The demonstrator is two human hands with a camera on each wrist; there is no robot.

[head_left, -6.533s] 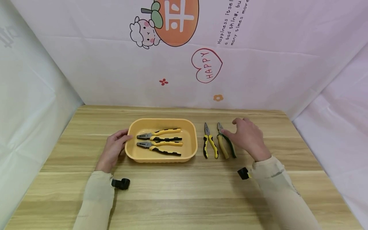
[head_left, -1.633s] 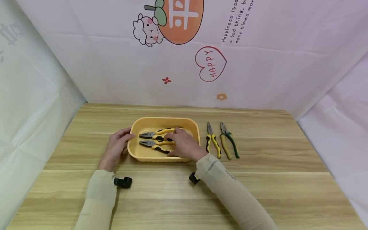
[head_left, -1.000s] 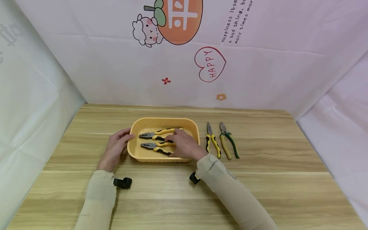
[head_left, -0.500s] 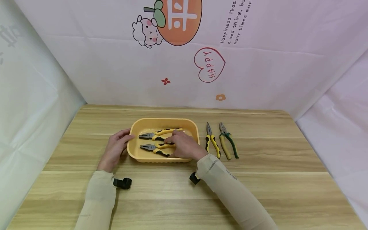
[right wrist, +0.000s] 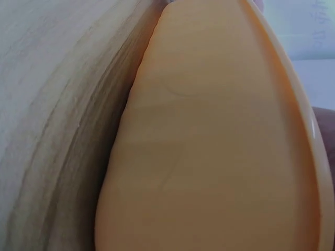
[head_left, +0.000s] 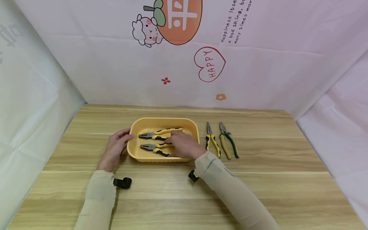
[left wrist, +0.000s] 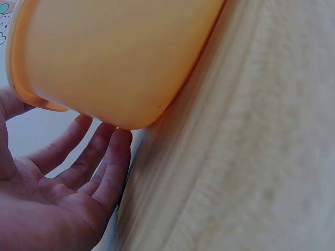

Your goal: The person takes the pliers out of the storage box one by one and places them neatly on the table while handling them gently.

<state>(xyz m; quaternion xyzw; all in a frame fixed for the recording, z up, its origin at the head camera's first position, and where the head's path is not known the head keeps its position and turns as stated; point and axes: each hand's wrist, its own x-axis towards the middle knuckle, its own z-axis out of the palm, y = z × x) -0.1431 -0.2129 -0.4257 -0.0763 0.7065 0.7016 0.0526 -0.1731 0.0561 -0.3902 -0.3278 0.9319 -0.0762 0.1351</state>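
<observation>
A yellow plastic tub (head_left: 161, 121) with a rounded rim stands on the table. My left hand (head_left: 114, 148) holds its left end, thumb over the rim; in the left wrist view the fingertips (left wrist: 123, 137) touch the outer wall. Inside lie two combination pliers with yellow-and-black handles, noses to the left. My right hand (head_left: 184, 144) reaches into the tub and grips the handles of the nearer pliers (head_left: 148, 147), covering the handle ends. The farther pliers (head_left: 148, 135) lie just behind, close to the right fingers. The right wrist view shows mostly the tub's outer wall (right wrist: 209, 130).
Right of the tub lie yellow-and-black long-nose pliers (head_left: 209, 129), their handles partly behind the right wrist. Beside them are pliers (head_left: 226, 147) with one tan and one green handle. A white printed cloth (head_left: 256, 73) hangs behind the wooden table (head_left: 161, 204).
My right hand has moved from the tan-and-green pliers into the tub. The nearer pliers have shifted slightly toward the tub's front side, apart from the farther ones. The left hand stays at the rim.
</observation>
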